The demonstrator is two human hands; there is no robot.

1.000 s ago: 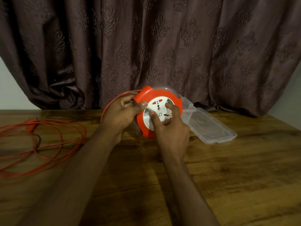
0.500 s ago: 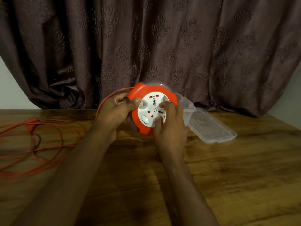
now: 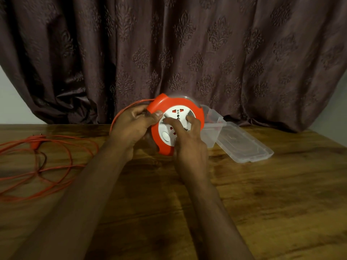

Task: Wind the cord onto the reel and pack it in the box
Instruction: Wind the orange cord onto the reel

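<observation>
An orange cord reel (image 3: 196, 109) with a white socket face is held upright just above the wooden table (image 3: 262, 194). My left hand (image 3: 134, 126) grips its left rim, thumb on the front edge. My right hand (image 3: 187, 141) has its fingertips pressed on the white centre disc. The orange cord (image 3: 62, 162) arcs out from the reel's upper left and lies in loose loops on the table at the left, its plug (image 3: 36, 141) among them. A clear plastic box (image 3: 214, 126) stands right behind the reel.
The box's clear lid (image 3: 244, 147) lies flat on the table to the right of the box. A dark patterned curtain (image 3: 178, 53) hangs along the table's far edge.
My right hand's fingers have shifted around the white disc, which has turned. The reel has stayed in about the same place in my left hand's grip.
</observation>
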